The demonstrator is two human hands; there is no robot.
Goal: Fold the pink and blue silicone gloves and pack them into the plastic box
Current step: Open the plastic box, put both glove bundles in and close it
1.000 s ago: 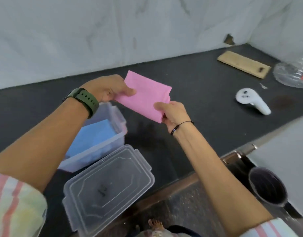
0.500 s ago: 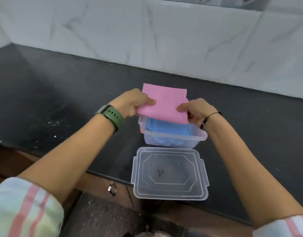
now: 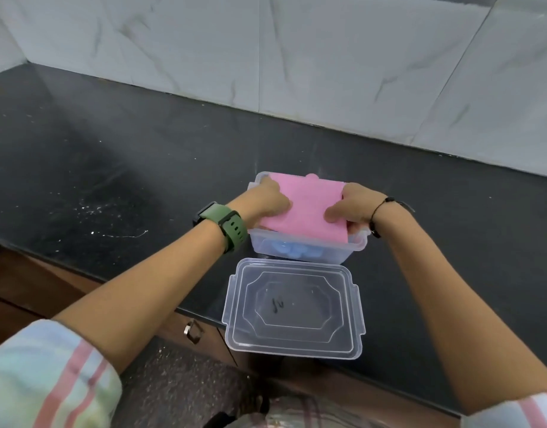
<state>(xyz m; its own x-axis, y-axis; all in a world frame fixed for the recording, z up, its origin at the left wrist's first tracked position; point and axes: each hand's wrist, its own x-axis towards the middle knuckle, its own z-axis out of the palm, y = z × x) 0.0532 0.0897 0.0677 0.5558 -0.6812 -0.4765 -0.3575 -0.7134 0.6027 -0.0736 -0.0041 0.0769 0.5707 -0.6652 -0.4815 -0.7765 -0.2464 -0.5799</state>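
On the black desk [image 3: 142, 168], just ahead of me, I am seeing the clear box [image 3: 300, 253] sitting with its lid [image 3: 293, 307] lying flat just in front of it, nearer the desk edge and partly overhanging it. I am watching both hands pressing the folded pink glove [image 3: 309, 208] down onto the open top of the box. My left hand [image 3: 266, 202], wearing a green watch [image 3: 225, 225] at the wrist, is closing on the glove's left edge, thumb on top and fingers hidden beneath. My right hand [image 3: 349, 208], with a thin black band [image 3: 375, 216] around the wrist, is gripping the right edge the same way, its fingers curling over the box rim. The pink glove is lying tilted across the opening, its near edge resting over the front rim. Through the clear front wall I am making out the blue glove [image 3: 292, 250] lying inside, under the pink one. Behind the desk a pale marble wall [image 3: 327, 63] is rising.
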